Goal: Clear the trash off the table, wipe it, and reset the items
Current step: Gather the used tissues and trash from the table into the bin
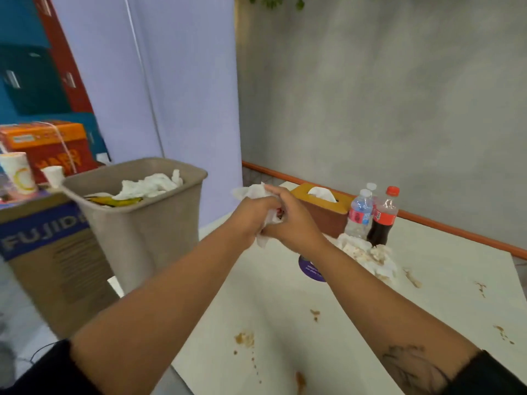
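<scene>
Far left: brown cardboard box (57, 252) carrying a tall paper cup (18, 172) and a small paper cup (54, 173); behind, orange carton (45, 141), lilac curtain (185, 81), grey wall (385, 95).

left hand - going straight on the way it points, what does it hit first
The left hand meets the crumpled tissue and right hand clasped on it at once; past those, probably the tissue box, depth unclear.

We are recording a white table (427, 295) speckled with brown smears. We are seeing a taupe bin (148, 229) with white tissues (148, 186) and a yellow peel (114, 200), and a white paper wad (261, 192). We are noting a tan-topped, reddish-brown tissue box (322, 215), a dark cola bottle (383, 220) with red cap and label, a clear water bottle (360, 215) with white cap and pink label, a purple disc (309, 270), and a brown carton (51, 252) banded blue with white letters.
</scene>
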